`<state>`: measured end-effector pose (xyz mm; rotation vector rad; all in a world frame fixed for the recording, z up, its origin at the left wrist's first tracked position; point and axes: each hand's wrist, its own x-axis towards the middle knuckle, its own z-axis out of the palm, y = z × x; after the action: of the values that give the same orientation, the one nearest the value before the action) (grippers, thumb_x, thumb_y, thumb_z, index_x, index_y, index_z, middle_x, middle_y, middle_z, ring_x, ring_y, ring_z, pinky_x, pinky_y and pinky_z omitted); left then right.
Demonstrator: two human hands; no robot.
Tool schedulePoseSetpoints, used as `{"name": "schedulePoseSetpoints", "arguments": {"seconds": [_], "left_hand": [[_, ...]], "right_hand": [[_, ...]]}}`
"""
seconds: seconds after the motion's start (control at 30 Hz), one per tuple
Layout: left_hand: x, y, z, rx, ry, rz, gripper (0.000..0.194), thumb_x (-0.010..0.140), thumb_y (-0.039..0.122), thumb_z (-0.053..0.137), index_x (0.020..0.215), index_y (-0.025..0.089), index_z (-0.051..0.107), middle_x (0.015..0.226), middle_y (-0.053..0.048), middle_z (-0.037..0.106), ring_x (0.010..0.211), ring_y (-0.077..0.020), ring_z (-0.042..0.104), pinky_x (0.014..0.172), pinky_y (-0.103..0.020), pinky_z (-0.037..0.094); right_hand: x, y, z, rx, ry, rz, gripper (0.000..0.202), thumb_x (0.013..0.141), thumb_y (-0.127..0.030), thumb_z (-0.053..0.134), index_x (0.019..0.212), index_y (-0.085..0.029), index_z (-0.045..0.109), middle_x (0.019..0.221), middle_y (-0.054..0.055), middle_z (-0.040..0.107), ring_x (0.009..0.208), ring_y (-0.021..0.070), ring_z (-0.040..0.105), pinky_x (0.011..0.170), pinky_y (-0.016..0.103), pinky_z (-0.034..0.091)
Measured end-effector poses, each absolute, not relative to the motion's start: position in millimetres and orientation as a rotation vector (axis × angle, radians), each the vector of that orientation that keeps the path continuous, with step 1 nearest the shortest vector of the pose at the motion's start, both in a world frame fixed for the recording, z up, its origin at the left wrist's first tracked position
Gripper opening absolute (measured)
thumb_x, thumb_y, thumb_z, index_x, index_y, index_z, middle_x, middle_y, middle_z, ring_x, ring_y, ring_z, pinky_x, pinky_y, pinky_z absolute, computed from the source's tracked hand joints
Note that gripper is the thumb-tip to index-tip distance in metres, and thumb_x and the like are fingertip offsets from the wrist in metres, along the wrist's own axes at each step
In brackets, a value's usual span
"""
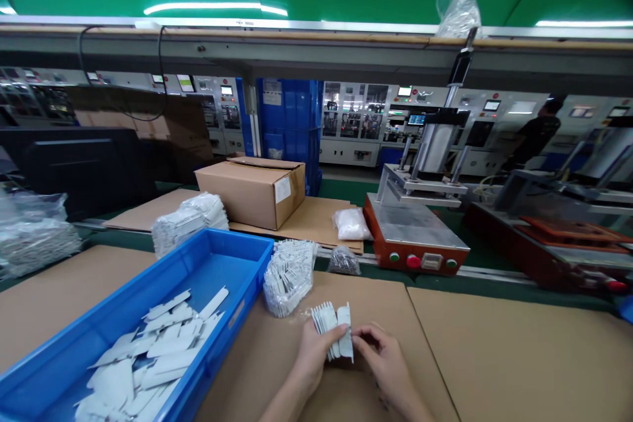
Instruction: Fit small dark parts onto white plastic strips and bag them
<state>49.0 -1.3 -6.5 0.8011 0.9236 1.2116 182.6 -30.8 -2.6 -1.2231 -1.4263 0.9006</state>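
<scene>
My left hand [314, 353] is closed around a fanned stack of thin white plastic pieces [324, 322], held above the cardboard. The front white plastic piece [345, 333] stands a little apart from the others, under my left thumb. Close against its right edge, my right hand [383, 356] has thumb and forefinger pinched together; what they hold, if anything, is too small to make out. A clear bag of similar white pieces [289, 277] sits just beyond my left hand. Small dark bits [383, 401] lie on the cardboard by my right wrist.
At left, a long blue bin [237, 244] holds loose white pieces. Behind are a cardboard box [247, 191], a bag of small dark parts [345, 260] and a white bag [351, 224]. A red-based press [420, 231] stands at right; a person [537, 135] is in the background.
</scene>
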Motion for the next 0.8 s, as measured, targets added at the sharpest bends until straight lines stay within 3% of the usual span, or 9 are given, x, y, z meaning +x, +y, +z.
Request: {"name": "schedulePoseSetpoints", "arguments": {"seconds": [0.33,0.53,0.8], "left_hand": [[52,-9,5,0.794,0.893,1.192,0.032,0.051,0.024,0.073,0.073,0.009,0.055,0.063,-0.003,0.059,0.055,-0.0129,0.054,0.052,-0.023,0.044],[49,-5,2,0.799,0.897,1.206,0.027,0.053,0.023,0.072,0.071,0.01,0.056,0.062,-0.002,0.058,0.056,-0.0118,0.053,0.055,-0.022,0.044],[46,-3,-6,0.864,0.83,1.133,0.027,0.055,0.022,0.071,0.073,0.012,0.055,0.064,-0.001,0.059,0.058,-0.0112,0.053,0.056,-0.021,0.043]], "right_hand": [[183,-25,-15,-1.153,-1.147,1.123,0.021,0.065,-0.036,0.063,0.067,-0.016,0.056,0.064,0.001,0.057,0.065,0.0162,0.053,0.06,0.024,0.044],[186,-25,-19,-1.069,-1.154,1.375,0.022,0.07,-0.037,0.058,0.067,-0.015,0.056,0.062,-0.001,0.054,0.059,0.0118,0.049,0.057,0.022,0.04],[184,-32,-7,-1.065,-1.151,1.344,0.025,0.069,-0.039,0.059,0.064,-0.016,0.052,0.059,-0.003,0.05,0.056,0.0104,0.046,0.054,0.02,0.037]]}}
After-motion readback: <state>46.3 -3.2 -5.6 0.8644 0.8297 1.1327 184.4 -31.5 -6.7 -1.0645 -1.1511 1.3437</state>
